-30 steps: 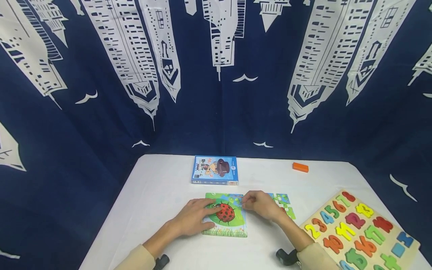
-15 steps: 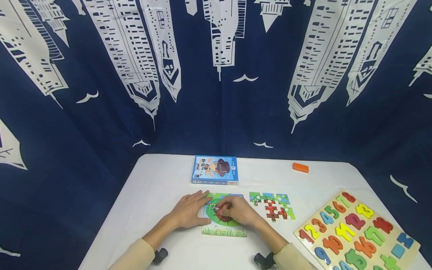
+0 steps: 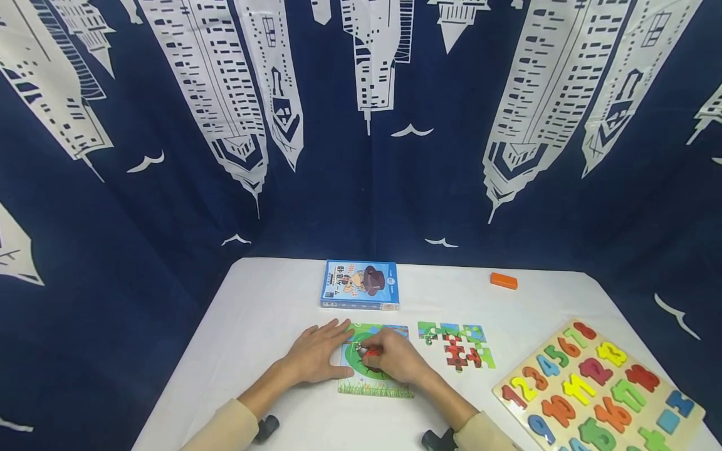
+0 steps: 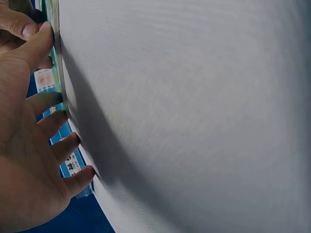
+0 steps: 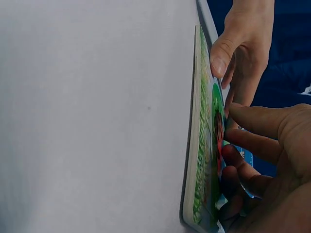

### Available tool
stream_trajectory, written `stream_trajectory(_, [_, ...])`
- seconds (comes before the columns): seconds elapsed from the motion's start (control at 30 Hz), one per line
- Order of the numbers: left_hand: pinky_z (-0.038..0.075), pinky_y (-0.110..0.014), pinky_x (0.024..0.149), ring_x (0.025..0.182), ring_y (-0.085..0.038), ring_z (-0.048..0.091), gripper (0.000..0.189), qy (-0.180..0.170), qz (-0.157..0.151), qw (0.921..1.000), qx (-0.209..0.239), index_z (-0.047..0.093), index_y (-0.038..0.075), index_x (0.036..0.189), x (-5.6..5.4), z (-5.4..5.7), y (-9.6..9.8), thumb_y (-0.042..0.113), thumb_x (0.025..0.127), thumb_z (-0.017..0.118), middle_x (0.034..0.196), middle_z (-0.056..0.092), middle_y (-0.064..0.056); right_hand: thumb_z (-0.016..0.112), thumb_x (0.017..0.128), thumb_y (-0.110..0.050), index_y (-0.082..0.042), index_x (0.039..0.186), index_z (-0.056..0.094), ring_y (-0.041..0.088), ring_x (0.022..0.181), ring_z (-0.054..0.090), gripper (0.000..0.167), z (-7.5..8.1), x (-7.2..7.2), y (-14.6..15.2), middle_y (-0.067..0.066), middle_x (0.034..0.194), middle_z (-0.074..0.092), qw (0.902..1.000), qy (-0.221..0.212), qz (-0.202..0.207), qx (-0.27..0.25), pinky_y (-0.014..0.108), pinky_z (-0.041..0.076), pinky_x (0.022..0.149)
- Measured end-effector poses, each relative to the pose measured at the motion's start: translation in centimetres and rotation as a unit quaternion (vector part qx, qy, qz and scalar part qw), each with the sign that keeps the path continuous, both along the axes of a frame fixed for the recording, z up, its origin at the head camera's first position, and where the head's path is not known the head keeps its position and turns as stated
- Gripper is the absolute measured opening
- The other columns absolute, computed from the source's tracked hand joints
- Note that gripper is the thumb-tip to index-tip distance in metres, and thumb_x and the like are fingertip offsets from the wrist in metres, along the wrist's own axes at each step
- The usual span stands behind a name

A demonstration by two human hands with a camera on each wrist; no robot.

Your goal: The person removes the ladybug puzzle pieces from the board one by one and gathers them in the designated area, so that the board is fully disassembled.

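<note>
A square ladybug picture board (image 3: 375, 389) lies flat on the table. My left hand (image 3: 318, 352) rests at its left edge, fingers straight and spread, the thumb reaching toward its lower left; in the left wrist view the fingertips (image 4: 73, 141) line up along it. My right hand (image 3: 397, 354) is over the ladybug with thumb and fingers bent down. In the right wrist view the right fingers (image 5: 252, 141) come right down to the red and green picture. I cannot tell whether they pinch a piece. Several loose jigsaw pieces (image 3: 455, 360) lie partly joined right of the board.
Behind the board lies a blue game box (image 3: 361, 285). An orange block (image 3: 504, 280) sits at the back right. A wooden number board (image 3: 541, 410) with coloured figures fills the front right. A dark blue cloth (image 3: 372, 188) with white buildings hangs behind the white table (image 3: 271, 294).
My right hand has come left and nearer, from the board's upper right corner to over the ladybug, uncovering the loose pieces. The left hand has slid slightly left, off the picture.
</note>
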State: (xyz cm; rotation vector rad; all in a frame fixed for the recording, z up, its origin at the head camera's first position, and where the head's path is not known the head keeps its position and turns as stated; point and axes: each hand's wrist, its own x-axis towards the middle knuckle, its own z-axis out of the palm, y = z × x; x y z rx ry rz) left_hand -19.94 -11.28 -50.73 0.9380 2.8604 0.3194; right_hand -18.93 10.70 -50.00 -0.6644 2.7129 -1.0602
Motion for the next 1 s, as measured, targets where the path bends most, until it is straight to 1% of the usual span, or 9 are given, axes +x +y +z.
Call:
stream_trajectory(0.17, [0.023, -0.06, 0.102, 0.137, -0.026, 0.021, 0.084, 0.001, -0.001, 1.0, -0.001, 0.037, 0.021, 0.142, 0.03, -0.06, 0.0, 0.07, 0.076, 0.053, 0.151, 0.023, 0.001, 0.071, 0.08, -0.024, -0.013, 0.105, 0.071, 0.01, 0.07, 0.048, 0.027, -0.09, 0.07, -0.24, -0.009, 0.079, 0.054, 0.9999, 0.005, -0.013, 0.006, 0.025, 0.042, 0.057])
stream_trajectory(0.37, [0.023, -0.061, 0.101, 0.137, -0.026, 0.021, 0.085, 0.002, 0.0, 1.0, -0.002, 0.038, 0.021, 0.142, -0.05, 0.0, 0.01, 0.071, 0.075, 0.053, 0.151, 0.023, 0.001, 0.07, 0.081, -0.024, -0.015, 0.103, 0.07, 0.01, 0.072, 0.049, 0.024, -0.01, -0.02, -0.35, -0.008, 0.08, 0.054, 0.9996, -0.012, -0.024, 0.002, 0.025, 0.044, 0.061])
stream_trajectory(0.53, [0.023, -0.062, 0.101, 0.137, -0.027, 0.022, 0.084, 0.001, 0.001, 1.0, 0.0, 0.04, 0.019, 0.141, 0.01, 0.09, 0.09, 0.069, 0.075, 0.055, 0.15, 0.025, 0.0, 0.069, 0.083, -0.024, -0.016, 0.101, 0.067, 0.01, 0.07, 0.051, 0.02, 0.07, -0.06, -0.48, -0.007, 0.079, 0.056, 0.999, -0.026, -0.035, -0.011, 0.025, 0.045, 0.062])
stream_trajectory(0.8, [0.022, -0.061, 0.102, 0.137, -0.027, 0.021, 0.084, -0.002, 0.004, 1.0, -0.002, 0.04, 0.019, 0.141, 0.05, 0.3, 0.21, 0.068, 0.075, 0.057, 0.151, 0.024, 0.0, 0.067, 0.084, -0.022, -0.017, 0.099, 0.064, 0.01, 0.066, 0.053, 0.016, 0.11, -0.03, -0.49, -0.007, 0.076, 0.058, 0.9981, -0.037, -0.039, -0.03, 0.026, 0.045, 0.06])
stream_trajectory(1.0, [0.022, -0.061, 0.102, 0.137, -0.026, 0.02, 0.084, -0.004, 0.007, 1.0, -0.005, 0.039, 0.02, 0.142, 0.12, 0.28, 0.21, 0.068, 0.075, 0.056, 0.151, 0.024, 0.0, 0.065, 0.086, -0.02, -0.017, 0.097, 0.062, 0.009, 0.064, 0.056, 0.012, -0.03, -0.03, -0.5, -0.008, 0.074, 0.06, 0.9976, -0.039, -0.035, -0.046, 0.027, 0.046, 0.059])
